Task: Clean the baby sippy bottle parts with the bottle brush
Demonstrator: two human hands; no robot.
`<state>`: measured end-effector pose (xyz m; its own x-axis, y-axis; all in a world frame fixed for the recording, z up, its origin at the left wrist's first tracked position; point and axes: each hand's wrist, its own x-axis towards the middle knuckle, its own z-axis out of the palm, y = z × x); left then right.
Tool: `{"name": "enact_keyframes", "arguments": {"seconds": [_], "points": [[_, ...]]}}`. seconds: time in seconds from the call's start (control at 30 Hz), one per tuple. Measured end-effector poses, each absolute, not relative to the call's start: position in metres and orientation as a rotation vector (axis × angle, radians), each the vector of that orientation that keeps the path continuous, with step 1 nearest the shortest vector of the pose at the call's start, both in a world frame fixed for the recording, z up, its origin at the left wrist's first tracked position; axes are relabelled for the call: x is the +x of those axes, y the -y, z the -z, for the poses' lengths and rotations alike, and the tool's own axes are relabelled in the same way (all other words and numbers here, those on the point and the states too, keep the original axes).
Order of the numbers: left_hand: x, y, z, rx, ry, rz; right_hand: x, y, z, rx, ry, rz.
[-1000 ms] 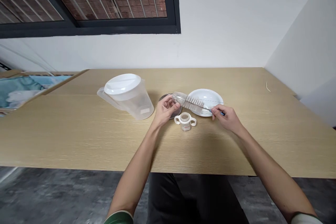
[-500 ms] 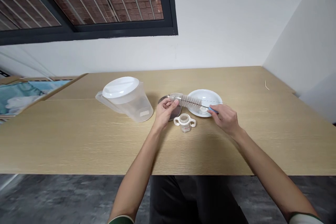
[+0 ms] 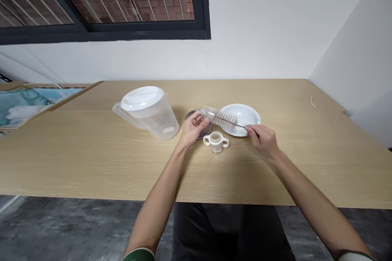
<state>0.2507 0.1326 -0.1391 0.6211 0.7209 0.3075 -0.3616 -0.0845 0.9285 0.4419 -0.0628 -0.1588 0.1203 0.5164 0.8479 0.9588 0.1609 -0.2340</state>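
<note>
Between thumb and fingers my left hand (image 3: pixel 192 129) grips a clear, rounded hollow piece (image 3: pixel 208 111) whose exact kind I cannot make out. A bottle brush (image 3: pixel 226 120) with pale bristles on a twisted wire has its head at this piece's opening. My right hand (image 3: pixel 262 138) is closed on the brush's blue handle, mostly hidden by the fingers. Just below stands a small clear bottle (image 3: pixel 216 143) with a white two-handled collar. Behind the brush lies a white dish (image 3: pixel 245 108). Partly covered by my left hand is a dark, metal-rimmed round dish (image 3: pixel 206 131).
A translucent lidded pitcher (image 3: pixel 150 114) stands to the left on the wooden table (image 3: pixel 92 155). A thin pale strip (image 3: pixel 312 102) lies at the far right. Beyond the left edge is a box (image 3: pixel 30 102) with blue cloth. A barred window (image 3: pixel 122 0) is set in the wall behind.
The brush has turned a little, its handle end slightly lower, and my right fingers cover more of the blue handle. My left hand still grips the clear piece. The view has shifted slightly.
</note>
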Motion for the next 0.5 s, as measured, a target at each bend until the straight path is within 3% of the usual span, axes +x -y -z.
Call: {"name": "enact_keyframes", "arguments": {"seconds": [0.5], "points": [[0.2532,-0.1318,0.1431,1.252,-0.449,-0.946,0.4374,0.0594,0.1553,-1.538,1.452,0.689]]}}
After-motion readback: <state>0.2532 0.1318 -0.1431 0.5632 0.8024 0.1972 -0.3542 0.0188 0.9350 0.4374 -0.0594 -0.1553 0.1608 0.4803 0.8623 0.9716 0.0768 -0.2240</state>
